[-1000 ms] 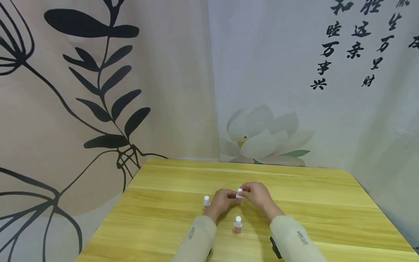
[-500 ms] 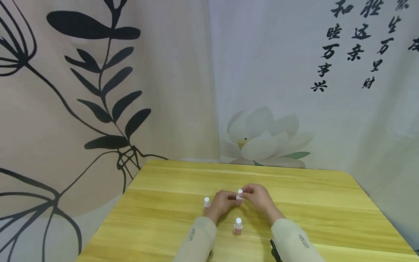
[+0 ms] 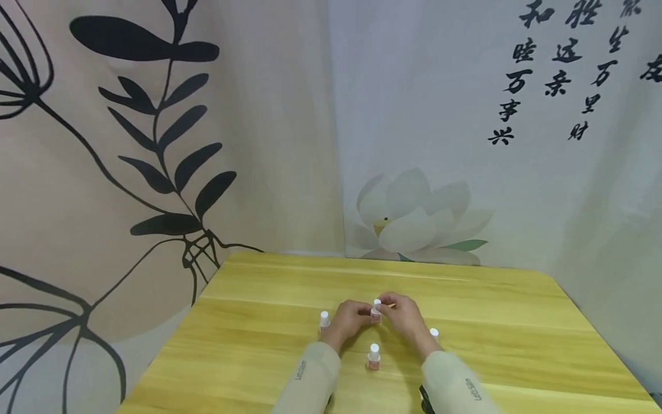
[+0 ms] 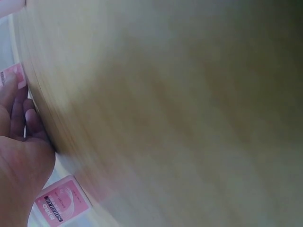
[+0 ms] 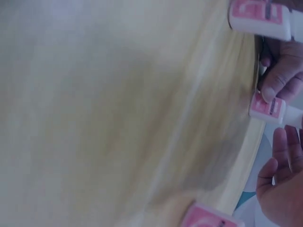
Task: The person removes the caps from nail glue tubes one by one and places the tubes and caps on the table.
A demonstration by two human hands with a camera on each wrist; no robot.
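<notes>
As the fingers of the left hand (image 3: 350, 321) pinch the body of a white bottle (image 3: 376, 315) and those of the right hand (image 3: 405, 318) grip its cap (image 3: 377, 302), I see it upright between them, roughly centred across the surface (image 3: 507, 333). I judge it light, stiff and smooth enough to slip, best held low on the body and by the cap. Around the hands are three more bottles (image 3: 373, 357), one label (image 4: 62, 202) reading nail glue; opaque walls hide what they contain.
</notes>
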